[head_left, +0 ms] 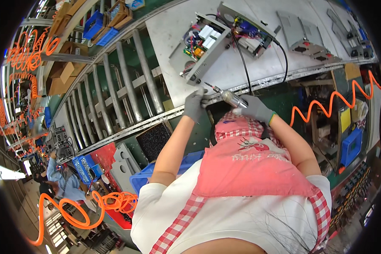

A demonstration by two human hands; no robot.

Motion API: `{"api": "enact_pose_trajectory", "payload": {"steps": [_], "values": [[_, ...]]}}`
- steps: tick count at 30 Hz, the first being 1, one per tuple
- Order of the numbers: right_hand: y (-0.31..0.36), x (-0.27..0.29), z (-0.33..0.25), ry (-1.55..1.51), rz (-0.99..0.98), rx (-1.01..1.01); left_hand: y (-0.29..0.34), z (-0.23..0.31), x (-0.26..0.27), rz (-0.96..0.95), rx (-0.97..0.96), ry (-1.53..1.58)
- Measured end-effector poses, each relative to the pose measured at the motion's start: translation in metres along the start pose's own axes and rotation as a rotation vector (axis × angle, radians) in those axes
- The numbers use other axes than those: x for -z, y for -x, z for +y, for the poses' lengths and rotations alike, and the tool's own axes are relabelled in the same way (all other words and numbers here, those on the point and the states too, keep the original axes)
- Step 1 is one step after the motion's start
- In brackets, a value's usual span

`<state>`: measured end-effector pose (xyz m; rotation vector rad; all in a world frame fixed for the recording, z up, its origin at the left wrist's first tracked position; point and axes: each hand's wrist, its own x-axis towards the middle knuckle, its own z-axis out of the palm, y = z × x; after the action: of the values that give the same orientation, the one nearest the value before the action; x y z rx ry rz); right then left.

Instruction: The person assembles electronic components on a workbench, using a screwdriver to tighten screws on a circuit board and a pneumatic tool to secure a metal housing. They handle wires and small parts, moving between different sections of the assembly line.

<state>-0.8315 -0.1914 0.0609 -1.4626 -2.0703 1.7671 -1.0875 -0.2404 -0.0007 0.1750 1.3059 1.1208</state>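
Note:
My right hand [257, 109], in a grey glove, is wrapped around a silver power screwdriver [234, 99]. The tool lies tilted, its thin bit aimed up and left at the near corner of an opened metal housing [211, 57]. Beside that corner, at the bench edge, my left hand [194, 106] wears a grey glove too. Its fingers are curled close to the bit; whatever they pinch is too small to make out. Inside the housing are circuit boards, white blocks and coloured wires. A second opened housing [252, 38] with similar parts stands just right of it, black cables trailing from it.
Bent grey metal panels [302, 36] lie on the white bench top [173, 31] at far right. A roller conveyor [122, 84] runs leftward. An orange coiled hose [330, 99] hangs right. A blue bin [142, 180] and a tray of dark screws [155, 142] sit near my left arm. Another person [65, 180] works far left.

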Motion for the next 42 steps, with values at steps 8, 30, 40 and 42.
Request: {"api": "enact_pose_trajectory", "payload": {"steps": [8,30,40,42], "values": [[-0.047,-0.027,0.017,0.039,-0.002,0.044,-0.06,-0.001,0.025,0.347,0.042,0.302],[-0.059,-0.04,0.04,-0.085,-0.027,0.033,-0.058,-0.004,0.01,0.123,0.201,0.418],[-0.066,-0.035,0.048,-0.527,-0.275,-0.104,-0.056,0.006,0.013,0.179,0.312,0.517],[-0.066,-0.036,0.049,-0.568,-0.28,-0.117,-0.053,0.011,0.008,0.21,0.324,0.505]]}}
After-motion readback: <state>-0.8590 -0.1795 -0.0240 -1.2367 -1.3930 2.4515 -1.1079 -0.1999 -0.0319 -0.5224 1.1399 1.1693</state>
